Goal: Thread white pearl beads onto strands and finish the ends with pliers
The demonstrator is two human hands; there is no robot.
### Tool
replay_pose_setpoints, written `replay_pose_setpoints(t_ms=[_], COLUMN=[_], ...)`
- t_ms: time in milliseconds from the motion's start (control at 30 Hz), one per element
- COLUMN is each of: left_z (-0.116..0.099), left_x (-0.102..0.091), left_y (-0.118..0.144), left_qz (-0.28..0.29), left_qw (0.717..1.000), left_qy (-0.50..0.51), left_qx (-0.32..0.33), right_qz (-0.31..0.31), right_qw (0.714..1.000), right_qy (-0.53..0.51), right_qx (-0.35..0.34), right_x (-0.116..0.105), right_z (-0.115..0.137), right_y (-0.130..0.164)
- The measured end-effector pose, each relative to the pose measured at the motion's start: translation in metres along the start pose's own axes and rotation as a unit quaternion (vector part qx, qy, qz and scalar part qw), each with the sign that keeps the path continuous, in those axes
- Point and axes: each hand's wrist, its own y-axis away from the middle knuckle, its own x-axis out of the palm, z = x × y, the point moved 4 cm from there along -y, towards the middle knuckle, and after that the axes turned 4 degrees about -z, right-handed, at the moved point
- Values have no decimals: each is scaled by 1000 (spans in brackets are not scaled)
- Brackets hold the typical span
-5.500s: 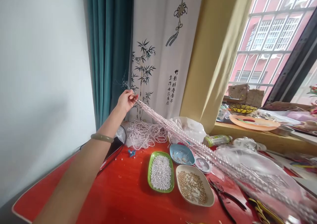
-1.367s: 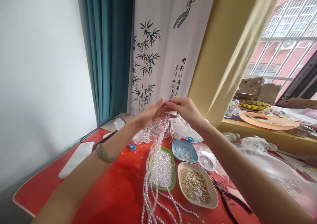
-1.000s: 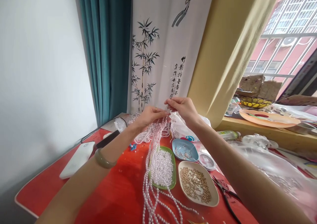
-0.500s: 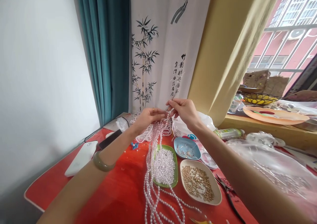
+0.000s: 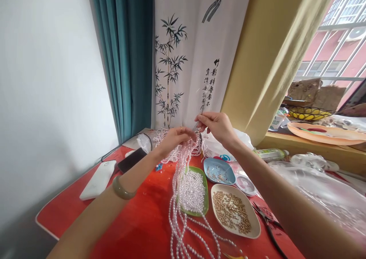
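Note:
My left hand is closed at the top of a bundle of pale pink pearl bead strands. They hang from there past the green tray and trail over the table's front. My right hand pinches a thin, silvery, rod-like piece just right of my left fingertips. Its exact kind is too small to make out. A green tray full of loose white pearl beads stands below the hands. More bead strands lie heaped behind my left hand.
Right of the pearls are a blue tray with small metal pieces and a cream tray of gold beads. Black-handled pliers lie beside them. A white phone and a dark phone lie left. Plastic bags cover the right side.
The view has shifted slightly, so the scene sits a little further right. My left fingers have curled in more at the strands; my right hand still pinches the thin piece.

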Motion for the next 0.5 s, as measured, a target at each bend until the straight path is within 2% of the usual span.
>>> replay_pose_setpoints(t_ms=[133,267,400,500], left_z=[1,0,2,3], left_x=[3,1,-6,-11], left_y=[-1,-4,-5,-7], left_qz=[24,28,31,37], left_qw=[1000,1000,997,990], left_qy=[15,-9,-70,-134], left_qx=[-9,-9,-19,-1], right_qz=[23,38,65,74], right_qw=[997,995,995,995], right_qy=[-45,-42,-17,34], right_qx=[51,77,79,54], right_x=[2,4,4,4], right_z=[-5,-5,-11,-21], right_y=[-1,1,2,2])
